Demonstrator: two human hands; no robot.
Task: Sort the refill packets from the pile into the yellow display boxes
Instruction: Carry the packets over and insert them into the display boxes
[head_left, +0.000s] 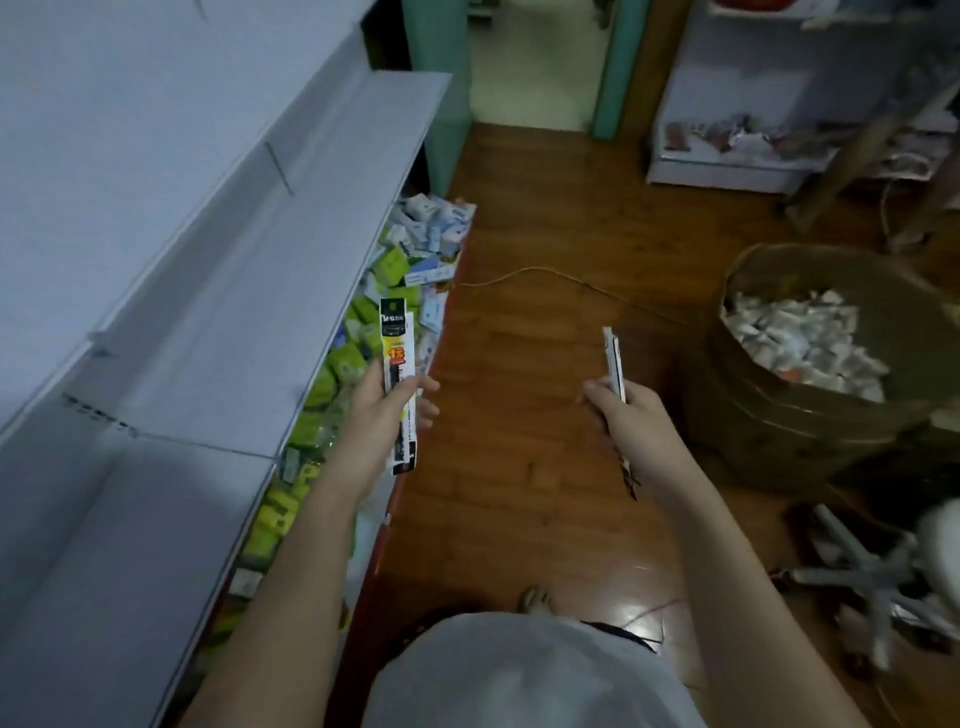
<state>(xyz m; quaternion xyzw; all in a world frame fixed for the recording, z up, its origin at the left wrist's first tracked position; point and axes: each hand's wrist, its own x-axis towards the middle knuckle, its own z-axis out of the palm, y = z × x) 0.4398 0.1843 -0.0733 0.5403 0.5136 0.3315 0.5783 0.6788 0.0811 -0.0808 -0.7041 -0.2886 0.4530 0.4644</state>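
Head view looks down on the wooden floor (545, 322), with a long white shelf unit (156, 312) on my left and a heap of green and white boxes (358, 358) along its foot. Over to my right stands a brown sack (789, 415) filled with white packets (800, 338). My left hand (379, 415) holds one refill packet (397, 358) upright, thumb curled across its printed front. My right hand (628, 415) grips a second, thinner packet (615, 364) seen edge-on, fingers closed round its middle
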